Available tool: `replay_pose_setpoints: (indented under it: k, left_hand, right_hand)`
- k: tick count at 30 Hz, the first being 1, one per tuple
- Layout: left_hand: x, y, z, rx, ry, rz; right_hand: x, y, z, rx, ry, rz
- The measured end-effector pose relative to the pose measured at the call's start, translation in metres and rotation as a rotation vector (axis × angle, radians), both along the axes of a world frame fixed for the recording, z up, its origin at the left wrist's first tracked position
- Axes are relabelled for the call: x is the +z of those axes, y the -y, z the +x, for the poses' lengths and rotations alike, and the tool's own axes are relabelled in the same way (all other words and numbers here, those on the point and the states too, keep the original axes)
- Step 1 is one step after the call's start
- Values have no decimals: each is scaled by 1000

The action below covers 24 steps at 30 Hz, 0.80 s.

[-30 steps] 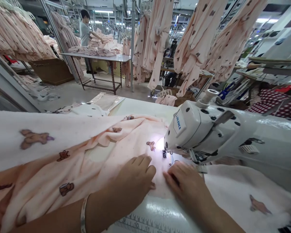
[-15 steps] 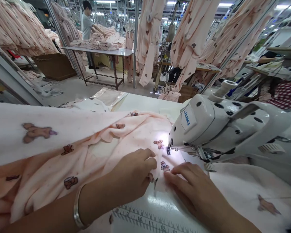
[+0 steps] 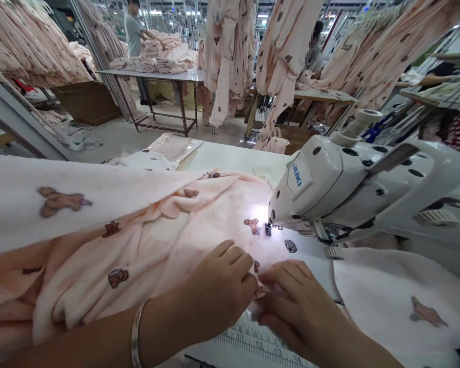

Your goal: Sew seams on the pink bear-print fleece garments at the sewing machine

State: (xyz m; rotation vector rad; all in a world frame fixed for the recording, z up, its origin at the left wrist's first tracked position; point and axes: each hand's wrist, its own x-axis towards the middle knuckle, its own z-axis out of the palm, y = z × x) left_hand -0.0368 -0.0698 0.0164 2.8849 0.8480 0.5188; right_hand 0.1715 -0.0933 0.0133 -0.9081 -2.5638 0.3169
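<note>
Pale pink fabric [image 3: 210, 225] printed with brown bears spreads over the sewing machine bed, with one part under the lit presser foot [image 3: 268, 229]. My left hand [image 3: 224, 289] is closed on the fabric's near edge, its fingers curled and its thumb hidden. Close beside it, my right hand [image 3: 301, 301] pinches the same edge with bent fingers. Both hands are just in front of the white JUKI sewing machine [image 3: 329, 179]. Where the fingertips meet, the cloth is bunched and partly hidden.
A printed ruler [image 3: 268, 347] runs along the near table edge. Another fabric piece [image 3: 391, 286] lies right of the needle area. A clear plastic packet [image 3: 172, 148] lies behind the cloth. Beyond are hanging garments [image 3: 230, 56], a table [image 3: 195, 75] with piled cloth, and people.
My hands have come closer together at the fabric edge, covering most of a printed bear. The cloth's right edge has shifted left, baring a round metal piece on the bed. The view has tilted slightly.
</note>
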Motion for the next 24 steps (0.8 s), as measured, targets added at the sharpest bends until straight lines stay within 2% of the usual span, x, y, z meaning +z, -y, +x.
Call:
replay_pose_setpoints:
  k: [3, 6, 8, 13, 15, 17, 20, 24]
  left_hand:
    - [-10, 10, -2, 6, -32, 13]
    - [-14, 12, -3, 39, -32, -1]
    - [-12, 5, -2, 55, -35, -31]
    - [-3, -28, 2, 103, -46, -110]
    - [-1, -35, 3, 109, -41, -97]
    - [-1, -37, 3, 87, -39, -44]
    - [-4, -34, 3, 21, -16, 38]
    - [-7, -30, 3, 5, 8, 83]
  right_hand:
    - [-2, 2, 0, 18, -47, 18]
    - [-4, 0, 2, -3, -42, 8]
    - [-6, -5, 8, -47, -7, 30]
    - [-14, -29, 36, -267, 134, 197]
    - [-14, -33, 44, -300, 139, 236]
    - [-12, -32, 46, -291, 128, 266]
    - [-6, -27, 37, -188, 75, 281]
    - [-4, -25, 17, -53, -28, 216]
